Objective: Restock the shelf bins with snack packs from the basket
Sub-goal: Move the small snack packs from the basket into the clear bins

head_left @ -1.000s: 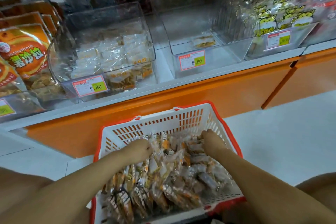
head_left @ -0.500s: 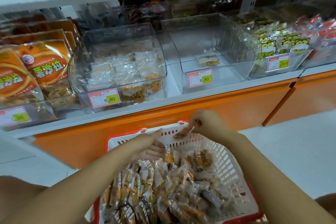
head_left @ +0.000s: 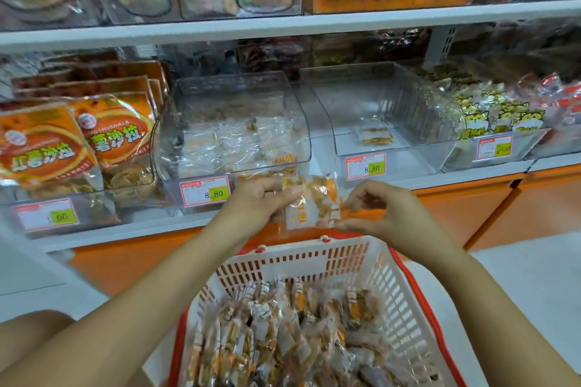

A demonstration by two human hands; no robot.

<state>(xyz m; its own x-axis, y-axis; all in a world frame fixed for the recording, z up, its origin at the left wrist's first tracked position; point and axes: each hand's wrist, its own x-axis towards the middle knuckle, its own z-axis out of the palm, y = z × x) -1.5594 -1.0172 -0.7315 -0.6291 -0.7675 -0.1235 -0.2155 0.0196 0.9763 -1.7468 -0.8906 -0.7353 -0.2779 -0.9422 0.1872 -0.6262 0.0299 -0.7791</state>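
Note:
A white basket with a red rim (head_left: 317, 264) sits on the floor below me, holding several clear snack packs (head_left: 283, 339). Above it, both hands hold a few clear-and-orange snack packs (head_left: 311, 204) in front of the shelf edge. My left hand (head_left: 261, 201) grips their left side; my right hand (head_left: 380, 214) pinches their right edge. Two clear shelf bins stand behind: the left bin (head_left: 232, 135) is partly filled with similar packs, the right bin (head_left: 383, 122) holds only one or two packs (head_left: 375, 135).
Orange chip bags (head_left: 78, 141) fill the bin at the left, yellow cartoon packs (head_left: 503, 119) the bin at the right. An upper shelf (head_left: 283, 25) carries candy bins. The orange shelf base (head_left: 471, 207) meets the white floor at the right.
Both hands rose out of the basket with snack packs and came together in front of the shelf edge. The view tilted up, showing the upper shelf.

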